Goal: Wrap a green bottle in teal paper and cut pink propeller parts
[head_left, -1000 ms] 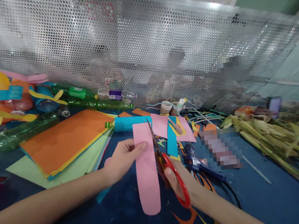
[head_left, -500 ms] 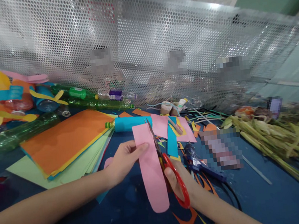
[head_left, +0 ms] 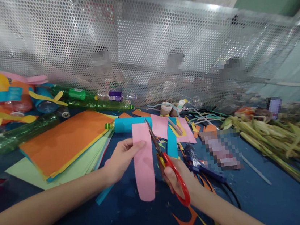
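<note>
Between thumb and fingers, my left hand [head_left: 124, 156] pinches a strip of pink paper [head_left: 144, 171] near its upper left edge. The strip hangs upright, with a straight top and a rounded lower end. My right hand [head_left: 178, 176] grips red-handled scissors [head_left: 178, 182], their blades pointing up along the strip's right side. Behind the strip's top lies a bottle wrapped in blue paper [head_left: 122, 125], its green cap to the left. Past the scissors are a larger pink sheet [head_left: 159, 126] and a blue paper strip [head_left: 171, 144].
A stack of orange and green paper [head_left: 68, 140] lies left, before green plastic bottles [head_left: 24, 133] and paper-decorated bottle models [head_left: 18, 94]. A glue gun [head_left: 204, 166], paper scraps [head_left: 187, 223] and dry husks [head_left: 279, 140] are to the right. A perforated metal panel [head_left: 141, 44] stands behind.
The pink strip has shifted left and turned more upright, leaving a gap between its lower part and the scissors. Both hands keep their hold.
</note>
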`<action>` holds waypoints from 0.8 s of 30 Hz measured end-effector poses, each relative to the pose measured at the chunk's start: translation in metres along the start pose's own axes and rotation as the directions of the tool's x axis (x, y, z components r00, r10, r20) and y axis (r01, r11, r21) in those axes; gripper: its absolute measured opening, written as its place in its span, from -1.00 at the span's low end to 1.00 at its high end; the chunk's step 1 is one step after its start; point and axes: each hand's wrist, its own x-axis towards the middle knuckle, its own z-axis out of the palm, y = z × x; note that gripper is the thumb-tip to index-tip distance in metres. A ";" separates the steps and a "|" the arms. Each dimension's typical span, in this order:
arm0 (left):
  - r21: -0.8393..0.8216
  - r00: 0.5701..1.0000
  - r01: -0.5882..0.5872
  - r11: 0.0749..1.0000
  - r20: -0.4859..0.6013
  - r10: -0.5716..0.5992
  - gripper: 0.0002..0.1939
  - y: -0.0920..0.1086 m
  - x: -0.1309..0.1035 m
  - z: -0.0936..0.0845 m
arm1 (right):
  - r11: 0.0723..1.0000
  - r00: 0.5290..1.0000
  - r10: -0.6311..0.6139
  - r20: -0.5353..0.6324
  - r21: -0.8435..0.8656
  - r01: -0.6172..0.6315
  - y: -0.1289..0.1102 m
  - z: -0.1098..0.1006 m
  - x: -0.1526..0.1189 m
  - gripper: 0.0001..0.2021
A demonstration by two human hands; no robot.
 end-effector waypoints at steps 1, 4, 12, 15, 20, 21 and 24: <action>0.001 1.000 0.005 1.000 -0.012 -0.005 -0.76 0.000 0.000 -0.001 | 1.000 1.000 0.012 -0.004 0.013 -0.011 0.000 -0.001 0.000 -0.47; 0.021 0.999 0.020 1.000 -0.036 -0.019 -0.74 0.002 0.001 -0.003 | 0.998 0.998 0.052 -0.028 0.036 -0.051 -0.002 -0.002 0.000 -0.48; 0.112 1.000 0.016 0.994 -0.023 -0.013 -0.70 0.012 0.007 -0.009 | 0.998 0.998 0.067 -0.018 0.017 -0.067 0.000 -0.008 0.000 -0.47; 0.161 1.000 -0.005 0.987 -0.012 0.007 -0.72 0.016 0.010 -0.012 | 0.998 0.998 0.059 -0.015 0.019 -0.059 0.006 -0.008 0.002 -0.46; 0.261 0.998 -0.058 0.964 -0.013 0.063 -0.76 0.023 0.012 -0.014 | 0.997 0.998 0.062 0.007 0.046 -0.063 0.009 -0.010 0.003 -0.46; 0.270 0.998 -0.065 0.961 -0.008 0.069 -0.77 0.024 0.012 -0.015 | 0.997 0.998 0.064 0.013 0.044 -0.065 0.008 -0.011 0.003 -0.47; 0.325 0.994 -0.097 0.941 -0.010 0.106 -0.79 0.024 0.015 -0.019 | 0.996 0.996 0.084 0.023 0.029 -0.085 0.006 -0.013 0.005 -0.48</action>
